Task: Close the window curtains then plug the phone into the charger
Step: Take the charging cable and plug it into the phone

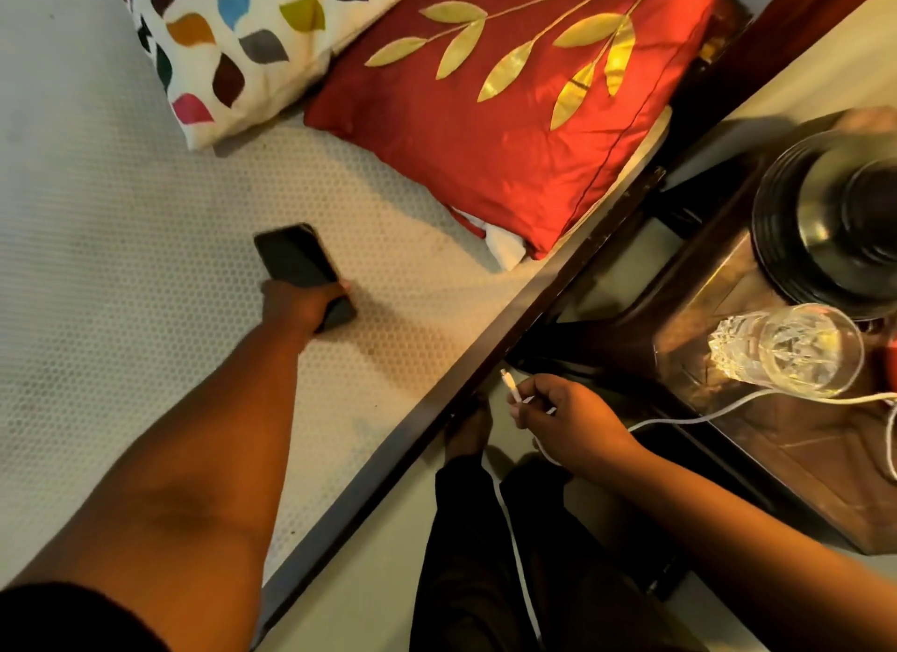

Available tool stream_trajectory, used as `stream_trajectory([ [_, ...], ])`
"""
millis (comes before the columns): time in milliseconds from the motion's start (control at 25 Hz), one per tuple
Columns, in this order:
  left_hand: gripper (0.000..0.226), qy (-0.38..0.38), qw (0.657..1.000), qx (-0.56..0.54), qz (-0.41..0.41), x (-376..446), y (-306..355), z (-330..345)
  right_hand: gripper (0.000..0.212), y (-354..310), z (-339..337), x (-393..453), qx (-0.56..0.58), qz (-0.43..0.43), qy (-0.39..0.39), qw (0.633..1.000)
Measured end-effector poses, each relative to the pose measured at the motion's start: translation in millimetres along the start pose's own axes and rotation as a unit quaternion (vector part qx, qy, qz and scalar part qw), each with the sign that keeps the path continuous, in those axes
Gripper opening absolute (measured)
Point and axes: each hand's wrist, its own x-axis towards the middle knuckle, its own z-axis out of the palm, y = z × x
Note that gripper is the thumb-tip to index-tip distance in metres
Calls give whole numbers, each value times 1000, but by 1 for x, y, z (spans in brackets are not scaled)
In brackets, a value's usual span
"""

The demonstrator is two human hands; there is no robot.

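A black phone (296, 258) lies flat on the white mattress (121, 263), screen dark. My left hand (301, 304) reaches across the bed and grips the phone's near end. My right hand (568, 421) is beside the bed frame, above the floor, pinching the white charger cable (728, 411) just behind its plug (507, 378). The plug tip points up and left, well apart from the phone. The cable trails right over the wooden bedside table (801, 462) and loops down past my leg. No window or curtains are in view.
A red pillow with gold leaves (509, 117) and a white pillow with coloured leaves (252, 44) lie at the head of the bed. A dark wooden bed rail (485, 374) runs diagonally. On the table stand a clear glass (796, 350) and a dark round lamp base (835, 219).
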Motion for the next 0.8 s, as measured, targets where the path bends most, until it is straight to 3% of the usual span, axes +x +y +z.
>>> stream_trajectory([
  [120,34,-112,965,-224,-77,-59,1,27,14,-16,-2,-16,78,-3,3,997],
  [200,12,-189,924,-303,-137,-105,8,47,12,-26,-5,-32,167,5,6,986],
  [320,21,-291,871,-357,-169,-174,27,62,12,-34,-15,-64,258,-5,47,965],
  [560,21,-358,874,-306,-119,-285,75,45,18,-36,-51,-135,257,-131,210,934],
  [720,15,-400,852,-326,-90,-352,104,22,12,-41,-75,-184,200,-209,304,908],
  [800,12,-415,836,-351,-80,-381,113,14,18,-42,-81,-205,212,-228,319,895],
])
